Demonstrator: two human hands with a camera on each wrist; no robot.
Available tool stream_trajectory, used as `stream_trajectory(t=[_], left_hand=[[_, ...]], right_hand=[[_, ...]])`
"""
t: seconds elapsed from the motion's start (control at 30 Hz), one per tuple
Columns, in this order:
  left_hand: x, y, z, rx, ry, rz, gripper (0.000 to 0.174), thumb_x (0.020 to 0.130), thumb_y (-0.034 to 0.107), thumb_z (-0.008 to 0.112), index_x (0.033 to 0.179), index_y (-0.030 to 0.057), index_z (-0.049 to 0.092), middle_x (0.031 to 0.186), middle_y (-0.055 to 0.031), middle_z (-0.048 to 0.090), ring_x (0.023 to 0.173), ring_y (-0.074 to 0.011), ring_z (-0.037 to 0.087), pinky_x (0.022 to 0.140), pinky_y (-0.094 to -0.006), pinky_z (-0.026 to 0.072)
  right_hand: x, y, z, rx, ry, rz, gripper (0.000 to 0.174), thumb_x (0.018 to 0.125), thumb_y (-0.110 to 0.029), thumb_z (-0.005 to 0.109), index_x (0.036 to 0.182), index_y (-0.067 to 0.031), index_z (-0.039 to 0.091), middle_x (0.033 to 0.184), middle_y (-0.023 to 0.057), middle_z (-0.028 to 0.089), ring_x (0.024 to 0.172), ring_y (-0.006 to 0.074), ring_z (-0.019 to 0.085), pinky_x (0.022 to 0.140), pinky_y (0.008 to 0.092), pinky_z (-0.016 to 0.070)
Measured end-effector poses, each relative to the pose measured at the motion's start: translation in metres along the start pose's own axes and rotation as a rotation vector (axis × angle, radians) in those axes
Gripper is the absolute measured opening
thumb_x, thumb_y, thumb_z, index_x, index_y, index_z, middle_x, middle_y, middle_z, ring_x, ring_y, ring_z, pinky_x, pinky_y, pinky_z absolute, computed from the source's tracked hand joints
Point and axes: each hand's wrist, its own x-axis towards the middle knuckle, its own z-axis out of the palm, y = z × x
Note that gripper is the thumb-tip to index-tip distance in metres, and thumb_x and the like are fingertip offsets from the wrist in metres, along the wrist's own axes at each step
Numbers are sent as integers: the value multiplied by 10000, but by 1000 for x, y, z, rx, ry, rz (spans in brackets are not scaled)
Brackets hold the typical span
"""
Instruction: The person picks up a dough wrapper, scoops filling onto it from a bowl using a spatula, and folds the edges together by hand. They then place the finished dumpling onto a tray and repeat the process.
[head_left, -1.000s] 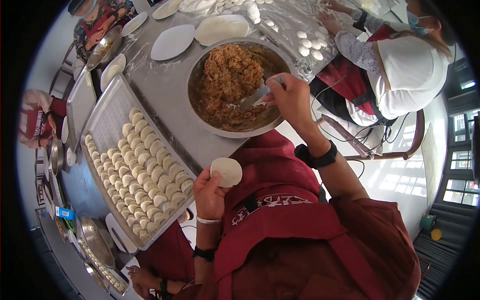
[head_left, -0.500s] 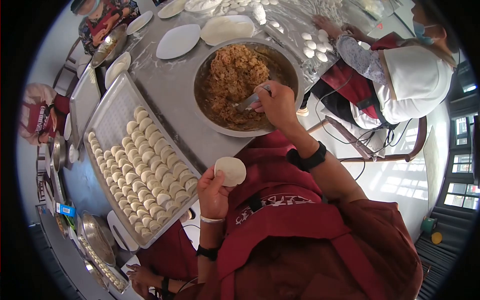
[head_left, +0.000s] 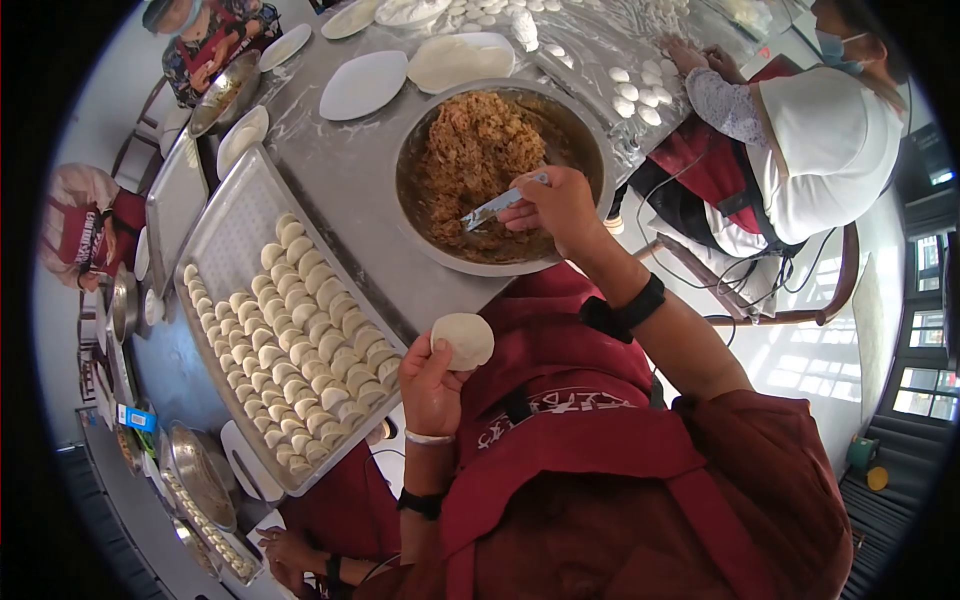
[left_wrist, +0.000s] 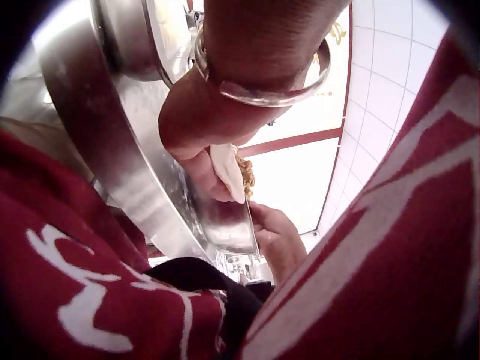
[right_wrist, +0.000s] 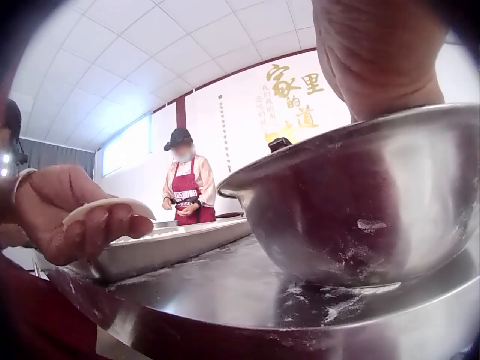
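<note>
My left hand (head_left: 430, 395) holds a round, flat dumpling wrapper (head_left: 468, 342), thumb on top, in front of the apron. It lies across the fingers in the right wrist view. My right hand (head_left: 565, 215) grips the handle of a flat metal spatula (head_left: 492, 207) over the near side of a steel bowl (head_left: 490, 268). The blade slants down to the left, its tip at the brown minced filling (head_left: 480, 140) heaped toward the back. In the right wrist view the bowl wall (right_wrist: 360, 210) hides the fingers of that hand.
Left of the bowl, a metal tray (head_left: 235, 215) bears rows of folded dumplings (head_left: 300, 345). Behind the bowl lie a white plate (head_left: 365, 85) and a plate of wrappers (head_left: 460, 62). Dough pieces (head_left: 640, 95) sit near a seated person (head_left: 820, 150) at right. Other people stand at left.
My right hand has drawn the spatula leftward and nearer across the bowl, and more of the blade shows. The left hand keeps hold of the wrapper. The head view has shifted slightly.
</note>
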Motion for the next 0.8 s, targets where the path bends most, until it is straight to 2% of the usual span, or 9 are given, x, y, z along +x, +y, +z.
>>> stream_trajectory(t=[0.13, 0.33, 0.43, 0.63, 0.8], left_hand=[[5, 14, 3, -21, -22, 58, 301, 992, 120, 500, 1240, -47, 534, 1195, -153, 629, 1085, -273, 640, 927, -422, 543], [20, 34, -8, -77, -18, 148, 313, 991, 139, 516, 1248, -37, 532, 1207, -150, 624, 1095, -278, 633, 937, -421, 534], [25, 43, -5, -116, -19, 186, 324, 991, 132, 504, 1260, -47, 528, 1215, -163, 619, 1102, -285, 631, 943, -420, 532], [40, 57, 17, -218, -70, 210, 359, 998, 155, 506, 1293, -48, 495, 1278, -168, 585, 1186, -296, 581, 999, -438, 493], [58, 57, 36, -285, -199, 207, 370, 1019, 194, 474, 1319, -23, 471, 1347, -168, 545, 1248, -300, 534, 1062, -454, 440]], right_hand=[[5, -3, -1, 81, 11, 116, 259, 931, -83, 575, 1055, 140, 525, 877, 244, 625, 757, 327, 704, 666, 358, 621], [15, 4, -7, 282, -28, 228, 244, 928, -60, 564, 1058, 141, 518, 948, 261, 609, 877, 342, 689, 764, 392, 618], [17, 7, -11, 420, -19, 228, 203, 921, -41, 558, 1001, 142, 521, 956, 262, 608, 851, 370, 690, 747, 410, 627], [0, -20, -23, 415, -35, 148, 192, 943, -69, 550, 1014, 110, 548, 917, 240, 645, 862, 313, 701, 773, 367, 618], [-38, -48, -16, 338, -65, -58, 198, 962, -103, 545, 1032, 82, 565, 902, 213, 666, 823, 279, 711, 746, 338, 614]])
